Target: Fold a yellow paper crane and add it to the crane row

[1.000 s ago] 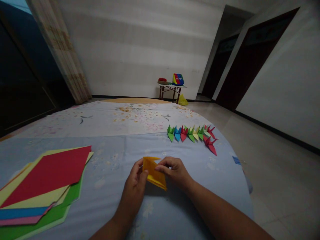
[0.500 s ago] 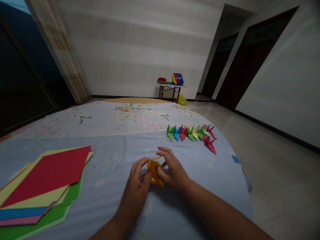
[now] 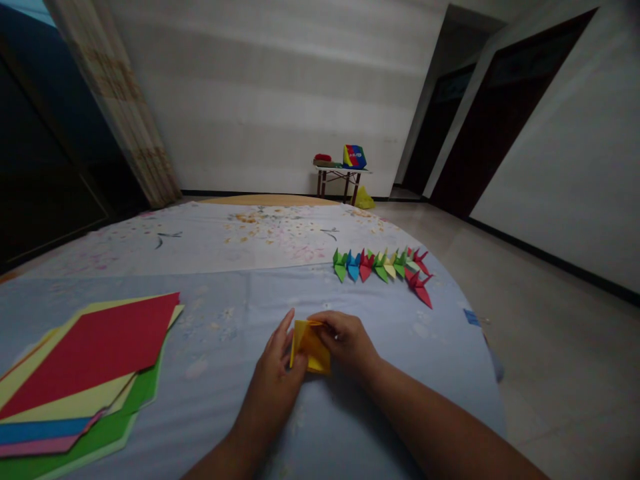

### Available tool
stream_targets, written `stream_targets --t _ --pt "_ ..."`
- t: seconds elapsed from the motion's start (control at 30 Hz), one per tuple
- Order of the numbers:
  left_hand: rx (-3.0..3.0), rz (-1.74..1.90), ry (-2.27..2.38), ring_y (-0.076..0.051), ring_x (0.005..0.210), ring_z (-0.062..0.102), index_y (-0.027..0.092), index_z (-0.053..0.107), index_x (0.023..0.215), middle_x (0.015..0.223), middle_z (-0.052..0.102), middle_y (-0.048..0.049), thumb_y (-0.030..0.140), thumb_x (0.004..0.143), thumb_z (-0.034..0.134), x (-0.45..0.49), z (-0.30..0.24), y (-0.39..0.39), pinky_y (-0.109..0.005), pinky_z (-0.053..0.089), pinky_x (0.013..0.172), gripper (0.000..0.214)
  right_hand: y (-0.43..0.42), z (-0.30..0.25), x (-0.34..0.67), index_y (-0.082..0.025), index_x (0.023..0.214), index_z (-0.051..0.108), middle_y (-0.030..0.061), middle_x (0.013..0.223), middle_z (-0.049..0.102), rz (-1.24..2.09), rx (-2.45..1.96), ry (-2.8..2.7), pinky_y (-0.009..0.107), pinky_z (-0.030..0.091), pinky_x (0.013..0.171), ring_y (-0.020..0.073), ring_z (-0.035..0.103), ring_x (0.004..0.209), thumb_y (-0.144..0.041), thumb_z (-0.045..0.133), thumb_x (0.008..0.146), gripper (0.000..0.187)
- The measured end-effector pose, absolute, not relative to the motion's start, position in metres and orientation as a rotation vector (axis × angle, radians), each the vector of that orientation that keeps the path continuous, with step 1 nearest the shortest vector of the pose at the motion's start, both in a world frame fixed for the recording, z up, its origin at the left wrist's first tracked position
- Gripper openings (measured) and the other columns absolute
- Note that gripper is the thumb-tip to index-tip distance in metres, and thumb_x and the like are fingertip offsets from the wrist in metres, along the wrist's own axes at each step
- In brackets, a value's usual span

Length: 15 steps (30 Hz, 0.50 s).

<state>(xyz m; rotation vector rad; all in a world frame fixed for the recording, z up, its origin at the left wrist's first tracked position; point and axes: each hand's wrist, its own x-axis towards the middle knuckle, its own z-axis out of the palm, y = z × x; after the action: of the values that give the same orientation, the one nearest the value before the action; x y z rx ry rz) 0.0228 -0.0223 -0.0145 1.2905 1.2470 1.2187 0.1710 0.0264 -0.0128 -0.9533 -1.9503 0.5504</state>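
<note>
Directly between the two hands, above the blue tablecloth (image 3: pixel 215 373), the folded yellow paper (image 3: pixel 311 347) lies right of the left fingers and left of the right ones — roughly square, with no clear long axis. The left hand (image 3: pixel 277 375) grips its near-left side, thumb in front and index finger raised loosely, while the right hand (image 3: pixel 352 343) pinches its far-right edge, both equally close. Origami cranes (image 3: pixel 366 268) stand farther right — coloured sheets (image 3: pixel 103 353) lie stacked left.
</note>
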Motion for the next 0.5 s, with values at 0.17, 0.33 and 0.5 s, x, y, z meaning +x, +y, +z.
stream_targets --t 0.17,0.33,0.5 --pt "1.327 1.206 1.246 -0.022 0.115 0.052 0.02 0.043 0.13 0.129 0.053 -0.0091 0.02 0.074 0.049 0.016 -0.01 -0.018 -0.038 0.042 0.095 0.056 0.031 -0.017 0.177 -0.02 0.094 0.065 0.005 0.089 0.069 0.567 -0.91 -1.93 0.026 0.048 0.072 0.0138 0.062 0.079 -0.007 0.048 0.072 0.03" --pt "1.424 1.233 1.289 -0.023 0.11 0.055 0.02 0.067 0.101 0.114 0.064 -0.006 0.024 0.07 0.049 0.006 -0.008 -0.009 -0.043 0.037 0.099 0.036 0.035 -0.018 0.186 -0.021 0.095 0.065 0.0059 0.091 0.068 0.632 -0.804 -2.015 0.025 0.049 0.07 0.013 0.063 0.08 -0.011 0.051 0.077 0.025" --pt "1.28 1.117 1.274 -0.025 0.103 0.059 0.02 0.07 0.093 0.107 0.067 -0.0077 0.028 0.066 0.056 0.002 0.003 -0.008 -0.041 0.043 0.092 0.031 0.038 -0.019 0.193 -0.021 0.093 0.066 0.0055 0.087 0.068 0.701 -0.785 -2.044 0.026 0.049 0.071 0.0129 0.063 0.078 -0.016 0.053 0.079 0.019"
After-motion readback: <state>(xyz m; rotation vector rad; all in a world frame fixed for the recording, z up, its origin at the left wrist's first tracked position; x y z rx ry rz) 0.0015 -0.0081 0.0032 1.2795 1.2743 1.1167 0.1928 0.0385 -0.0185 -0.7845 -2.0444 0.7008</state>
